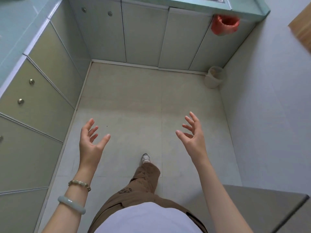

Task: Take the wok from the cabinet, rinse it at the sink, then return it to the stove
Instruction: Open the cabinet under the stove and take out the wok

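Over the floor [134, 101], left hand [91, 142] and right hand [195, 135] spread wide, holding nothing; wok unseen, shut cabinet doors [144, 34] ahead, side cabinet [42, 91] nearer left hand.

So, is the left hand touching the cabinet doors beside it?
Apart. The head view shows the left hand open in mid-air, with a strip of floor visible between its fingers and the cabinet doors.

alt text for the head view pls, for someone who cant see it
A person's left hand and right hand are held out open and empty over a tiled floor, facing closed cabinet doors. A red bag hangs at right, above a small pale bin; no wok is visible.
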{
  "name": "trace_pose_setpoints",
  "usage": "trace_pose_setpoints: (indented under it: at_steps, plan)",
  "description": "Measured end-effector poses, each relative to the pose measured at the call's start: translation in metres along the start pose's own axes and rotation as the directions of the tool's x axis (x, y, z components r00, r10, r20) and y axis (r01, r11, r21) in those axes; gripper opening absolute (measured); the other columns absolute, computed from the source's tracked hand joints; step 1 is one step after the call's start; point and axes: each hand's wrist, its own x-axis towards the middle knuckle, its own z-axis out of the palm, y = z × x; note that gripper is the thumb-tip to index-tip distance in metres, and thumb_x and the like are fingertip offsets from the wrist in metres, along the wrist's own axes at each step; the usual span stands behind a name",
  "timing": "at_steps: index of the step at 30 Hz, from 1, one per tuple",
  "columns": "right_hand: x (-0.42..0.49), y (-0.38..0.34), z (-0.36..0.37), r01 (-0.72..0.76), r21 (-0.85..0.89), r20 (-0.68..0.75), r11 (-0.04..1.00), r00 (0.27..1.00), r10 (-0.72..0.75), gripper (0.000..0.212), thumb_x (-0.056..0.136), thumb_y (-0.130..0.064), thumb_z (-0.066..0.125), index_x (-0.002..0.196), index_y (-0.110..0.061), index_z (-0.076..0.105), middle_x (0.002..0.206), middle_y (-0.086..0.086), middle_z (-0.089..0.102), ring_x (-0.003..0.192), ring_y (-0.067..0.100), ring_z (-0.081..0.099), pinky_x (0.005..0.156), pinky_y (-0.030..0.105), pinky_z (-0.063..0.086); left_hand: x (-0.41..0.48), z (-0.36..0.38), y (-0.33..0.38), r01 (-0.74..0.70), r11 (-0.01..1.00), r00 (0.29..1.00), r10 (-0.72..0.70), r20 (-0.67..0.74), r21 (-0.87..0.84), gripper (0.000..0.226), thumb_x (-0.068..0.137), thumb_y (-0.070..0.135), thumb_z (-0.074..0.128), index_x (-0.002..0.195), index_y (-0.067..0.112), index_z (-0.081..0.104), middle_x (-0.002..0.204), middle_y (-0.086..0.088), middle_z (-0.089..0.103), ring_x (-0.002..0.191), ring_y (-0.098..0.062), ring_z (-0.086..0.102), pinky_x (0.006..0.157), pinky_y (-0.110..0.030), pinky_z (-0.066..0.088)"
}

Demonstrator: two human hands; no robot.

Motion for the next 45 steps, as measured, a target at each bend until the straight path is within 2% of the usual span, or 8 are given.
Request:
trace_pose_setpoints:
  at_steps: [9, 14, 21, 29, 32, 36, 40, 45]
  plan:
    - [0.151, -0.038, -0.005, 0.07, -0.071, 0.182, 0.995, 0.982, -0.056, 0.073, 0.083, -0.006, 0.07, 0.143, -0.03, 0.035, 0.135, -0.008, 0.05, 0.114, 0.006, 0.056, 0.092, 0.034, 0.053, 0.09, 0.079, 0.029, 0.074, 0.997, 0.99, -0.077, -0.118, -0.031, 0.065, 0.084, 0.006, 0.068, 0.139, 0.023, 0.039, 0.143, 0.006, 0.043, 0.127, -0.011, 0.047, 0.107, -0.033, 0.039]
    - [0.203, -0.05, 0.008, 0.085, -0.054, 0.271, 0.995, 0.96, -0.067, 0.073, 0.083, -0.006, 0.07, 0.142, -0.031, 0.036, 0.133, -0.01, 0.05, 0.113, 0.008, 0.056, 0.092, 0.032, 0.053, 0.117, 0.096, 0.044, 0.086, 0.996, 0.982, -0.09, -0.165, -0.029, 0.065, 0.084, 0.006, 0.068, 0.137, 0.028, 0.039, 0.144, 0.007, 0.042, 0.127, -0.009, 0.047, 0.104, -0.028, 0.039]
    - [0.289, -0.06, 0.031, 0.136, -0.056, 0.493, 0.989, 0.865, -0.091, 0.072, 0.084, -0.004, 0.068, 0.143, -0.028, 0.036, 0.137, -0.004, 0.05, 0.115, 0.012, 0.056, 0.09, 0.03, 0.053, 0.132, 0.107, 0.048, 0.146, 0.985, 0.882, -0.174, -0.438, -0.097, 0.064, 0.083, 0.003, 0.069, 0.133, 0.03, 0.04, 0.145, 0.004, 0.043, 0.127, -0.012, 0.048, 0.107, -0.032, 0.038]
    - [0.391, -0.094, 0.069, 0.294, -0.011, 0.83, 0.956, 0.536, -0.155, 0.071, 0.083, -0.006, 0.068, 0.143, -0.027, 0.037, 0.137, -0.004, 0.05, 0.115, 0.011, 0.056, 0.086, 0.023, 0.052, 0.122, 0.173, 0.063, 0.129, 0.961, 0.571, -0.272, -0.774, -0.243, 0.066, 0.081, 0.001, 0.069, 0.135, 0.025, 0.041, 0.139, 0.007, 0.045, 0.125, -0.013, 0.049, 0.106, -0.031, 0.037]
    - [0.411, -0.102, 0.085, 0.314, 0.03, 0.89, 0.949, 0.423, -0.168, 0.072, 0.081, -0.01, 0.069, 0.142, -0.029, 0.036, 0.137, -0.006, 0.05, 0.115, 0.009, 0.056, 0.087, 0.024, 0.052, 0.116, 0.199, 0.067, 0.124, 0.955, 0.5, -0.294, -0.815, -0.268, 0.066, 0.079, 0.003, 0.07, 0.134, 0.027, 0.041, 0.138, 0.007, 0.045, 0.124, -0.012, 0.049, 0.106, -0.031, 0.037]
    - [0.418, -0.106, 0.111, 0.329, 0.065, 0.953, 0.942, 0.258, -0.156, 0.073, 0.075, -0.02, 0.066, 0.141, -0.031, 0.037, 0.136, -0.009, 0.051, 0.114, 0.007, 0.056, 0.085, 0.022, 0.052, 0.105, 0.223, 0.073, 0.103, 0.953, 0.346, -0.302, -0.888, -0.284, 0.064, 0.081, -0.001, 0.069, 0.132, 0.028, 0.042, 0.136, 0.006, 0.046, 0.124, -0.013, 0.049, 0.105, -0.029, 0.037]
    - [0.411, -0.106, 0.138, 0.336, 0.098, 0.985, 0.937, 0.101, -0.139, 0.07, 0.082, -0.009, 0.069, 0.142, -0.028, 0.037, 0.137, -0.006, 0.05, 0.114, 0.008, 0.056, 0.081, 0.015, 0.05, 0.089, 0.235, 0.077, 0.093, 0.95, 0.211, -0.313, -0.926, -0.299, 0.063, 0.082, -0.001, 0.068, 0.131, 0.027, 0.042, 0.137, 0.007, 0.046, 0.123, -0.011, 0.049, 0.103, -0.027, 0.038]
    - [0.392, -0.109, 0.172, 0.356, 0.122, 0.992, 0.927, -0.016, -0.125, 0.07, 0.079, -0.016, 0.067, 0.141, -0.031, 0.037, 0.135, -0.008, 0.05, 0.112, 0.003, 0.055, 0.08, 0.014, 0.05, 0.074, 0.229, 0.073, 0.083, 0.943, 0.095, -0.329, -0.94, -0.321, 0.063, 0.082, -0.002, 0.067, 0.136, 0.02, 0.043, 0.138, 0.006, 0.046, 0.125, -0.011, 0.049, 0.105, -0.028, 0.038]
